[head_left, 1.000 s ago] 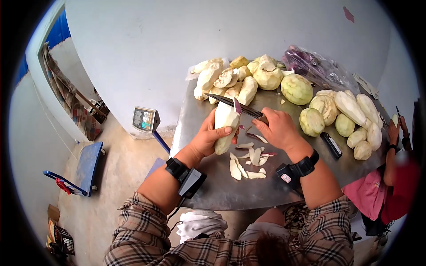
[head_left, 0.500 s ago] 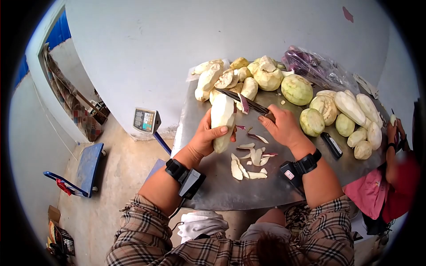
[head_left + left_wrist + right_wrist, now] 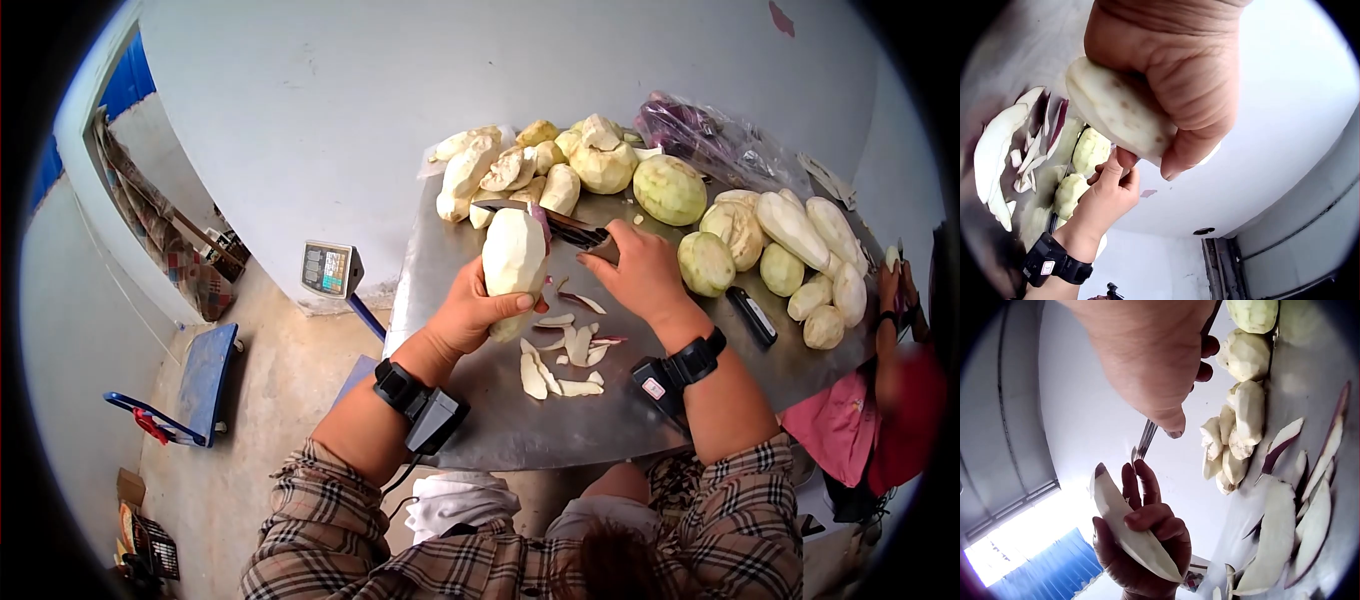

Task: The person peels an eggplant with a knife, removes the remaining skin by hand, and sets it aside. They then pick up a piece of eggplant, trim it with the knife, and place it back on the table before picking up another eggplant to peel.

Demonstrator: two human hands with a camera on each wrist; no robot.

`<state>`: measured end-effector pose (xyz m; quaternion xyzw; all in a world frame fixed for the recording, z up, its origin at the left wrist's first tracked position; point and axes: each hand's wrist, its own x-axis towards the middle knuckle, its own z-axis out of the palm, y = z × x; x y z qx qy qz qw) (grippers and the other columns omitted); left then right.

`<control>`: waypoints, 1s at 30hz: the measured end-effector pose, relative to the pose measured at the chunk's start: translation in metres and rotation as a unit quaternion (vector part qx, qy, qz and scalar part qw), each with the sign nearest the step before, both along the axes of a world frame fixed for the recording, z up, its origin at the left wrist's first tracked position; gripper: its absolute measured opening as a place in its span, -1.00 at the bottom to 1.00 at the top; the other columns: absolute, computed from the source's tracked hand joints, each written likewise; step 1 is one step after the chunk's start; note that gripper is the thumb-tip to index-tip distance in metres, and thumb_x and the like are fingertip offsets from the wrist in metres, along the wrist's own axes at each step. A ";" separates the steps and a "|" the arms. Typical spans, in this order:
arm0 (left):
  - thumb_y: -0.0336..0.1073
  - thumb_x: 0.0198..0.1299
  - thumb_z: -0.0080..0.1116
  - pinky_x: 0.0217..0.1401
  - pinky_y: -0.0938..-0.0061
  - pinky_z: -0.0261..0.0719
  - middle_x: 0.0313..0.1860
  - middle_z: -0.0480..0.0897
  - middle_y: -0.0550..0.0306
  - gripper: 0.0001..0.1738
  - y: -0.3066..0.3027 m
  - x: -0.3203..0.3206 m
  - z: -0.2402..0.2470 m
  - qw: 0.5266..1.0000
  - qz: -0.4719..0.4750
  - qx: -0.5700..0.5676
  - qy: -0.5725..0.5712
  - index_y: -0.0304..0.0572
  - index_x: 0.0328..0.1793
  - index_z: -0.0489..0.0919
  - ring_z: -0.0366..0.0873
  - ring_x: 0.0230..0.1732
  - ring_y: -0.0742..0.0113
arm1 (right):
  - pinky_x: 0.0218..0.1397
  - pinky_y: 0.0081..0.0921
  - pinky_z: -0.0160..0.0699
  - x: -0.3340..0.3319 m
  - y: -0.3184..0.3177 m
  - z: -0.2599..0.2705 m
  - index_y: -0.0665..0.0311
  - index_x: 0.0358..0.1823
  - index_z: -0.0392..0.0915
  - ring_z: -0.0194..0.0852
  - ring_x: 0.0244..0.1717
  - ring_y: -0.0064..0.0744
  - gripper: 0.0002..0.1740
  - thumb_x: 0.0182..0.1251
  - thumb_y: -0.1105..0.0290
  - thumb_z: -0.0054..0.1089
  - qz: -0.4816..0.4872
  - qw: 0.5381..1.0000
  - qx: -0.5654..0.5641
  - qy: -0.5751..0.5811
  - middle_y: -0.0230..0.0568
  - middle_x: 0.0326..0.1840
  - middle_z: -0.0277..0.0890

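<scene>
My left hand (image 3: pixel 478 302) grips a mostly peeled eggplant (image 3: pixel 513 250) around its lower half, thumb across the near side. Pale flesh shows over nearly all of it, with a bit of purple skin at the upper right. In my right hand (image 3: pixel 645 278) is the handle of a dark knife (image 3: pixel 580 234); its blade lies across the eggplant's upper end. The right wrist view shows the eggplant (image 3: pixel 1129 531) tilted in the left fingers, with a purple tip. Pale strips of peel (image 3: pixel 577 345), some edged purple, lie on the metal table (image 3: pixel 480 420) below the hands.
Peeled eggplants (image 3: pixel 668 190) are heaped along the table's back and right. Behind them lies a clear plastic bag (image 3: pixel 710 140) with purple contents. A small black object (image 3: pixel 752 317) rests right of my right hand. A scale display (image 3: pixel 331 270) stands left; another person (image 3: pixel 905 400) works at right.
The knife pulled back rightward with a purple strip hanging from it, then returned across the eggplant's upper end. The eggplant turned in my left hand, showing a broader pale side.
</scene>
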<state>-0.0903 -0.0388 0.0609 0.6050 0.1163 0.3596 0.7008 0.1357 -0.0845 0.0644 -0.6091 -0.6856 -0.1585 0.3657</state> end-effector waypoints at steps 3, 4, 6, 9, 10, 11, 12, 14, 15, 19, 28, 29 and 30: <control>-0.30 -0.11 0.41 -0.07 0.36 0.53 -0.09 0.56 0.10 -0.29 0.000 0.000 0.000 1.000 0.004 0.004 0.004 -0.24 0.21 0.36 0.57 -0.19 0.24 | -0.37 -0.15 0.49 0.001 0.000 0.000 0.25 -0.40 0.38 0.53 -0.41 0.05 -0.57 0.08 0.03 0.29 -0.017 1.000 -0.012 -0.002 -0.07 -0.47 0.55; -0.30 -0.11 0.41 -0.07 0.37 0.53 -0.09 0.56 0.09 -0.30 0.002 -0.002 0.000 1.000 0.003 0.010 0.008 -0.25 0.20 0.37 0.57 -0.19 0.24 | -0.37 -0.14 0.49 0.003 -0.001 0.001 0.25 -0.40 0.38 0.53 -0.40 0.06 -0.57 0.09 0.02 0.29 -0.024 1.000 -0.016 -0.001 -0.06 -0.47 0.55; -0.33 -0.10 0.39 -0.07 0.37 0.54 -0.10 0.56 0.08 -0.33 0.002 -0.004 0.003 1.000 -0.013 0.015 0.018 -0.25 0.19 0.38 0.57 -0.18 0.25 | -0.37 -0.13 0.49 0.005 -0.001 0.003 0.26 -0.40 0.38 0.53 -0.40 0.07 -0.56 0.10 0.01 0.27 -0.030 0.999 -0.020 0.005 -0.04 -0.47 0.55; -0.38 -0.07 0.36 -0.07 0.38 0.55 -0.10 0.57 0.07 -0.39 0.004 -0.005 0.006 0.997 -0.049 0.015 0.053 -0.27 0.16 0.40 0.58 -0.19 0.27 | -0.36 -0.11 0.49 0.008 0.001 0.002 0.27 -0.41 0.37 0.52 -0.40 0.10 -0.55 0.12 0.01 0.25 -0.028 0.999 -0.025 0.016 -0.01 -0.48 0.54; -0.40 -0.07 0.35 -0.07 0.39 0.55 -0.10 0.57 0.07 -0.40 0.007 -0.006 0.002 0.995 -0.055 0.016 0.075 -0.27 0.16 0.41 0.58 -0.20 0.28 | -0.36 -0.10 0.49 0.009 0.001 0.002 0.27 -0.41 0.37 0.52 -0.39 0.10 -0.55 0.13 0.00 0.25 -0.027 0.999 -0.027 0.018 0.01 -0.48 0.53; -0.42 -0.06 0.34 -0.08 0.39 0.56 -0.10 0.57 0.06 -0.41 0.010 -0.007 -0.002 0.993 -0.061 0.017 0.098 -0.28 0.15 0.41 0.58 -0.20 0.29 | -0.36 -0.09 0.48 0.009 0.002 0.001 0.27 -0.41 0.37 0.52 -0.39 0.11 -0.55 0.13 0.00 0.24 -0.026 0.999 -0.030 0.020 0.02 -0.48 0.53; -0.43 -0.06 0.34 -0.07 0.39 0.56 -0.10 0.57 0.06 -0.41 0.011 -0.007 -0.004 0.990 -0.069 0.017 0.119 -0.29 0.16 0.41 0.59 -0.21 0.29 | -0.35 -0.09 0.48 0.009 0.002 0.001 0.28 -0.42 0.36 0.52 -0.39 0.12 -0.55 0.13 0.00 0.24 -0.022 0.999 -0.031 0.023 0.03 -0.48 0.53; -0.46 -0.05 0.32 -0.07 0.39 0.57 -0.10 0.57 0.06 -0.42 0.014 -0.008 -0.006 0.983 -0.083 0.017 0.162 -0.30 0.16 0.41 0.59 -0.21 0.30 | -0.35 -0.08 0.48 0.009 0.001 0.002 0.28 -0.42 0.36 0.51 -0.38 0.12 -0.55 0.14 0.00 0.24 -0.016 0.999 -0.035 0.030 0.04 -0.48 0.53; -0.46 -0.06 0.31 -0.10 0.40 0.59 -0.11 0.57 0.06 -0.42 0.015 -0.008 -0.008 0.982 -0.093 0.024 0.165 -0.32 0.15 0.41 0.59 -0.21 0.29 | -0.35 -0.08 0.48 0.009 0.000 0.003 0.28 -0.42 0.36 0.51 -0.38 0.13 -0.55 0.14 0.00 0.23 -0.012 0.999 -0.035 0.031 0.04 -0.47 0.53; -0.44 -0.05 0.31 -0.16 0.41 0.61 -0.14 0.57 0.04 -0.42 0.013 -0.006 -0.007 0.984 -0.112 -0.014 0.135 -0.31 0.15 0.38 0.59 -0.22 0.26 | -0.35 -0.09 0.47 0.010 0.002 0.002 0.29 -0.43 0.36 0.51 -0.38 0.13 -0.54 0.15 0.01 0.23 -0.004 0.999 -0.029 0.038 0.05 -0.48 0.53; -0.28 -0.03 0.31 -0.25 0.40 0.58 -0.14 0.52 -0.01 -0.32 0.016 -0.003 -0.009 0.995 -0.040 -0.087 0.004 -0.22 0.24 0.30 0.57 -0.29 0.22 | -0.40 -0.16 0.43 0.008 0.001 0.002 0.32 -0.43 0.35 0.49 -0.41 0.10 -0.54 0.16 0.03 0.26 0.097 0.992 -0.019 0.075 0.01 -0.51 0.51; -0.26 -0.02 0.30 -0.24 0.41 0.57 -0.15 0.51 0.02 -0.34 0.019 -0.002 -0.010 0.996 -0.038 -0.083 -0.015 -0.21 0.22 0.31 0.58 -0.29 0.20 | -0.40 -0.18 0.44 0.007 0.001 0.002 0.32 -0.42 0.36 0.49 -0.42 0.09 -0.54 0.16 0.04 0.26 0.125 0.990 -0.015 0.070 0.00 -0.51 0.51; -0.25 -0.02 0.30 -0.23 0.40 0.57 -0.15 0.51 0.02 -0.35 0.020 -0.003 -0.011 0.995 -0.030 -0.093 -0.020 -0.20 0.22 0.31 0.58 -0.29 0.20 | -0.41 -0.20 0.44 0.004 0.000 0.002 0.33 -0.41 0.37 0.50 -0.43 0.08 -0.55 0.16 0.04 0.26 0.148 0.986 -0.018 0.071 0.00 -0.51 0.52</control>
